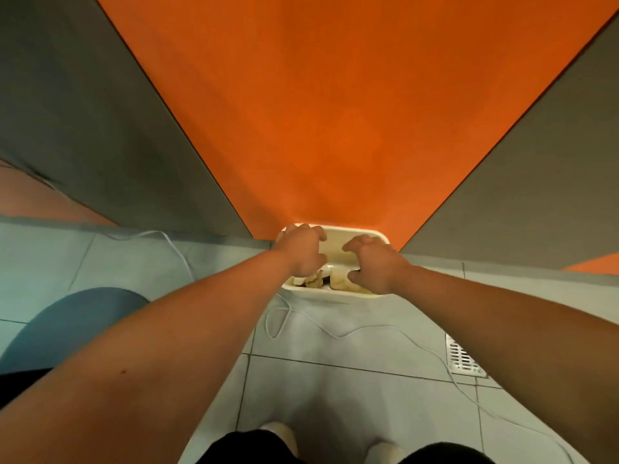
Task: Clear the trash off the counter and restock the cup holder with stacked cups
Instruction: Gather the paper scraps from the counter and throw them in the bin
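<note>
No writing shows. At frame centre, one cream bin [335, 294] on the tiled floor holds crumpled trash [311, 280]. My left grip [303, 251] and right grip [375, 264] hover above it, fingers loosely curled, holding nothing.

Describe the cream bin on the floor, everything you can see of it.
The cream bin is a rounded-rectangular tub, plastic by its look, standing upright and open-topped on the tiled floor against the orange panel. Crumpled pale trash lies inside. The left hand and right hand are over its opening with fingers curled; whether they grip its rim cannot be told.
</note>
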Demonstrator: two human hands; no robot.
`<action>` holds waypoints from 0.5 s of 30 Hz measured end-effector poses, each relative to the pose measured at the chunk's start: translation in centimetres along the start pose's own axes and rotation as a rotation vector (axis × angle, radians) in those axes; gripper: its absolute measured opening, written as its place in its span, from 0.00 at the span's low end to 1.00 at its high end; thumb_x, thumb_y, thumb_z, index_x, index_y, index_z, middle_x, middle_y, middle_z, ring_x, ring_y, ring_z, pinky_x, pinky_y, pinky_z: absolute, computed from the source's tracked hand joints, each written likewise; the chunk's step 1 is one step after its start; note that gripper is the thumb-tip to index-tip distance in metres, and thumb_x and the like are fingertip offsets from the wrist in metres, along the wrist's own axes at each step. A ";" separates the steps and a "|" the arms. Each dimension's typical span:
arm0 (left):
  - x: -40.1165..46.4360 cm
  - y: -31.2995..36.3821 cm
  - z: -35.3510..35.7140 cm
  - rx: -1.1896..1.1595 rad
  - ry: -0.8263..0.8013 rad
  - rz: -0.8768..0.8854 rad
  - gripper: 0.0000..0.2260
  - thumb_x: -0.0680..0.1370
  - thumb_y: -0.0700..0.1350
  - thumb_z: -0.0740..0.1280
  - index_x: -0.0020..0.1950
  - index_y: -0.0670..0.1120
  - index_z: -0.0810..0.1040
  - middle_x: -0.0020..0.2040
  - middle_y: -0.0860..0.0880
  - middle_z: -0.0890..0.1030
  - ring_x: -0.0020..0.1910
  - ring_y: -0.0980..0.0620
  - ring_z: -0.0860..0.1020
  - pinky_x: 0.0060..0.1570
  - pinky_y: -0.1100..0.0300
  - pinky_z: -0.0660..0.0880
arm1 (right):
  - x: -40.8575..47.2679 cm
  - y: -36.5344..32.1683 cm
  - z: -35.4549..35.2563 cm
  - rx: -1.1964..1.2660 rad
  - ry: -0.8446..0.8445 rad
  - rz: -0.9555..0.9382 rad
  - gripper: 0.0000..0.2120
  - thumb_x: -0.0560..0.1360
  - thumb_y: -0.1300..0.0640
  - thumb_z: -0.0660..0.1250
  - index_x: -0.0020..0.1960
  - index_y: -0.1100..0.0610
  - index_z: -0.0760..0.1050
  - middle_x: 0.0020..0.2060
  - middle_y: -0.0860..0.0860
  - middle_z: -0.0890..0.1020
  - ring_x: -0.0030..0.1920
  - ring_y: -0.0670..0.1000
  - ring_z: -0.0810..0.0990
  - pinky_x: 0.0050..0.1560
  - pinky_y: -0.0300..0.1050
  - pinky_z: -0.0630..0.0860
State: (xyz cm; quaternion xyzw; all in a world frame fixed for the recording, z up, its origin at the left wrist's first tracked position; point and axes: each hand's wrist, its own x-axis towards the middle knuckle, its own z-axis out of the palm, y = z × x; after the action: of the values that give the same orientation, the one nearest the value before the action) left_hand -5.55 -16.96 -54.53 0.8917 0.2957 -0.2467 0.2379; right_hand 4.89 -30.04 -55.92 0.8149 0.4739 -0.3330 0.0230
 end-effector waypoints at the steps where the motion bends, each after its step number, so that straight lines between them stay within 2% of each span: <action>1: -2.0 0.7 -2.3 -0.004 0.016 0.008 0.22 0.81 0.52 0.65 0.74 0.52 0.68 0.75 0.46 0.68 0.74 0.41 0.62 0.68 0.50 0.61 | -2.1 -1.0 -2.2 0.001 0.022 -0.015 0.30 0.76 0.52 0.64 0.76 0.53 0.61 0.74 0.54 0.63 0.73 0.58 0.61 0.70 0.52 0.63; 7: -14.3 5.3 -17.5 0.023 0.112 0.059 0.21 0.81 0.52 0.63 0.74 0.51 0.69 0.74 0.43 0.69 0.72 0.40 0.63 0.67 0.49 0.61 | -14.4 -7.6 -15.6 -0.043 0.147 -0.092 0.28 0.77 0.50 0.64 0.74 0.51 0.62 0.72 0.51 0.65 0.71 0.56 0.62 0.67 0.49 0.61; 12: -23.9 7.8 -28.8 0.043 0.196 0.109 0.24 0.79 0.56 0.66 0.74 0.53 0.68 0.75 0.46 0.68 0.74 0.41 0.63 0.71 0.47 0.61 | -22.6 -12.8 -26.7 -0.060 0.283 -0.133 0.25 0.77 0.48 0.62 0.73 0.49 0.64 0.69 0.50 0.68 0.69 0.54 0.64 0.65 0.50 0.64; 15: -28.2 8.1 -34.4 0.031 0.295 0.151 0.25 0.77 0.57 0.68 0.73 0.51 0.71 0.71 0.47 0.73 0.71 0.43 0.68 0.70 0.47 0.66 | -26.0 -15.4 -32.7 -0.071 0.370 -0.173 0.24 0.77 0.48 0.64 0.71 0.50 0.66 0.68 0.49 0.70 0.68 0.53 0.66 0.64 0.50 0.67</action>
State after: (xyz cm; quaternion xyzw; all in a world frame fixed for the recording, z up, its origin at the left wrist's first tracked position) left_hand -9.88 -14.67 -9.57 0.9414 0.2560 -0.0989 0.1961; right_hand 1.19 -29.74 -11.56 0.8172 0.5495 -0.1614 -0.0646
